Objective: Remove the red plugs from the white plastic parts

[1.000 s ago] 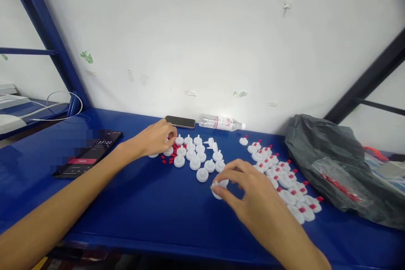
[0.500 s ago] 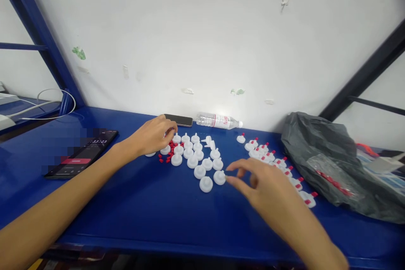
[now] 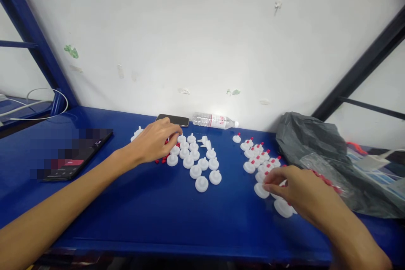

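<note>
My left hand (image 3: 155, 140) is curled palm-down over the left end of a group of white nozzle caps (image 3: 188, 161). Small red tips (image 3: 165, 159) lie under and beside its fingers. Those fingers are bent in toward the thumb, and whatever is between them is hidden. On the right, my right hand (image 3: 291, 183) has thumb and forefinger closed at the top of a white nozzle cap (image 3: 262, 190), which rests on the table. Rows of white nozzle caps with red tips (image 3: 249, 166) stand around and behind this hand, some covered by it.
A clear plastic bottle (image 3: 215, 121) lies along the wall beside a dark phone (image 3: 173, 120). Another phone (image 3: 79, 156) rests at the left of the blue table (image 3: 177, 219). A grey plastic bag (image 3: 311, 135) is at the right, with a clear packet of red pieces (image 3: 327, 181) on it.
My right hand has moved right, from the plain white caps to the red-tipped ones, and its fingers have closed. My left hand has shifted slightly over the red tips. The view has turned slightly.
</note>
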`<act>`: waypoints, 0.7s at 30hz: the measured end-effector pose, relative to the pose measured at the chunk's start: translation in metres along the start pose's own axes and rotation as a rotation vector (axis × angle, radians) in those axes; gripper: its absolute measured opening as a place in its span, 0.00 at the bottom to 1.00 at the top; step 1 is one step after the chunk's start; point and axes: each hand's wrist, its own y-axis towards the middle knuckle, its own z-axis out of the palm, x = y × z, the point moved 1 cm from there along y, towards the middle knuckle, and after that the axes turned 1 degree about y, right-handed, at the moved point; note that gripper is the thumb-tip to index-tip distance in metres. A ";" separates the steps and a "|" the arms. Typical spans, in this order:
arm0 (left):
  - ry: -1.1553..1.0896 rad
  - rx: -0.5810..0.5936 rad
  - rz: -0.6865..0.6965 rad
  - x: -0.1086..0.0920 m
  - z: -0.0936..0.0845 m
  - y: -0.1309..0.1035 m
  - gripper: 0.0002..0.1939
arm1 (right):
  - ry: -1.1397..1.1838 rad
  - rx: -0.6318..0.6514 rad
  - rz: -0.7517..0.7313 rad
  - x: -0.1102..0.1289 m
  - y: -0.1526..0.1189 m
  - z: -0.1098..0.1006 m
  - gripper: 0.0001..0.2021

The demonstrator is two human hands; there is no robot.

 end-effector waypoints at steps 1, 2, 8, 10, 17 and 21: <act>-0.013 -0.007 0.023 -0.003 0.001 -0.001 0.14 | 0.004 0.038 -0.001 0.006 0.001 0.000 0.04; -0.029 -0.016 0.047 -0.006 0.001 -0.001 0.13 | 0.031 0.088 -0.016 0.013 0.001 -0.001 0.05; -0.155 -0.140 0.191 -0.033 -0.007 -0.003 0.09 | 0.355 0.136 -0.240 0.061 -0.006 -0.011 0.05; -0.241 -0.122 0.199 -0.044 -0.009 -0.005 0.08 | 0.390 0.108 -0.266 0.078 -0.009 -0.009 0.05; -0.432 0.064 0.287 -0.068 -0.006 -0.015 0.18 | 0.496 -0.132 -0.431 0.117 -0.018 0.008 0.06; -0.446 0.060 0.236 -0.069 -0.005 -0.015 0.14 | 0.543 -0.184 -0.512 0.122 -0.020 0.013 0.04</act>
